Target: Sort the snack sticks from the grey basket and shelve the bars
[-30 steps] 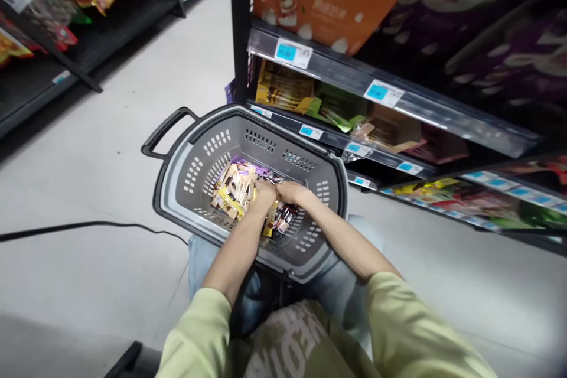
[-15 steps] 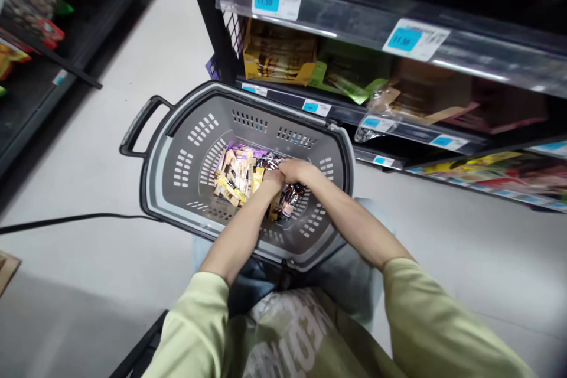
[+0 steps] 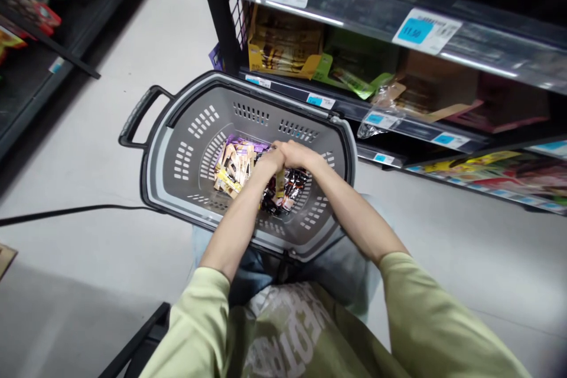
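Both of my hands are close together inside the grey plastic shopping basket (image 3: 177,94), fingers curled in and touching or nearly so. Below them hangs a small gold snack packet (image 3: 280,185); its upper end is hidden under my left hand (image 3: 271,160). My right hand (image 3: 293,153) meets the left from the right side, and whatever its fingertips pinch is hidden. To the left lie cream and yellow snack packets (image 3: 233,171), with purple packets (image 3: 243,146) behind them. Dark shiny wrapped packets (image 3: 292,186) lie under and right of my hands.
The basket's black side handle (image 3: 142,115) points left. A shelf rack (image 3: 354,29) with price tags and open snack boxes (image 3: 286,50) stands just beyond the basket. Another shelf (image 3: 31,71) with bagged goods is at the far left. A black strap (image 3: 80,211) runs left from the basket.
My hands have moved up and away from me a little, and the gold packet beneath them has shifted the same way. More dark packets show below my hands.
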The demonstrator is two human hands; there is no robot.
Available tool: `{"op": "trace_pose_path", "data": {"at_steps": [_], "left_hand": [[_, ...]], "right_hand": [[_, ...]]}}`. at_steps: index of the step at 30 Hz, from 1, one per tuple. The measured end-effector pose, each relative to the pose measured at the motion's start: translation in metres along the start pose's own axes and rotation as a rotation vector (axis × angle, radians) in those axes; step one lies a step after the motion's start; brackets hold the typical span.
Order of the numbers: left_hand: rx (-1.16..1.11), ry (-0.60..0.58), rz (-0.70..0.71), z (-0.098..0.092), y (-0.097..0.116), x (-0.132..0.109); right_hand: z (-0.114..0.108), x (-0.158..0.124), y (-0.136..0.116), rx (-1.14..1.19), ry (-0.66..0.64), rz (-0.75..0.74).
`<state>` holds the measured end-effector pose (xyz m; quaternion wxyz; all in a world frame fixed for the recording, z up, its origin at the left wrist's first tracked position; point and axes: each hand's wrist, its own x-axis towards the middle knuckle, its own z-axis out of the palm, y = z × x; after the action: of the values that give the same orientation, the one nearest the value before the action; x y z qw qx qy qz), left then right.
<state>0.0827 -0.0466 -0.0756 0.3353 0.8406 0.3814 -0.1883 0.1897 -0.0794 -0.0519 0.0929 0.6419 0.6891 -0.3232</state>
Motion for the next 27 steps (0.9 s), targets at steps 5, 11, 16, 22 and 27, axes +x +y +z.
{"op": "trace_pose_path", "data": {"at_steps": [5,11,16,22,27], "left_hand": [[-0.359,0.495,0.014,-0.027,-0.001,-0.006],[-1.178,1.062,0.143,-0.048,-0.004,-0.001],[-1.435,1.162,0.191,-0.059,-0.004,-0.002],[-1.615,1.207,0.141,-0.067,-0.003,-0.006],[-1.566,1.178,0.175,-0.067,0.001,-0.012]], "right_hand": [[-0.008,0.009,0.012,0.313,0.482,-0.066],[-0.012,0.024,0.017,0.839,0.648,-0.251],[-0.009,0.028,0.011,1.061,0.535,-0.375],[-0.007,0.026,0.001,1.118,0.471,-0.33],[-0.016,0.024,-0.004,1.23,0.621,-0.346]]}}
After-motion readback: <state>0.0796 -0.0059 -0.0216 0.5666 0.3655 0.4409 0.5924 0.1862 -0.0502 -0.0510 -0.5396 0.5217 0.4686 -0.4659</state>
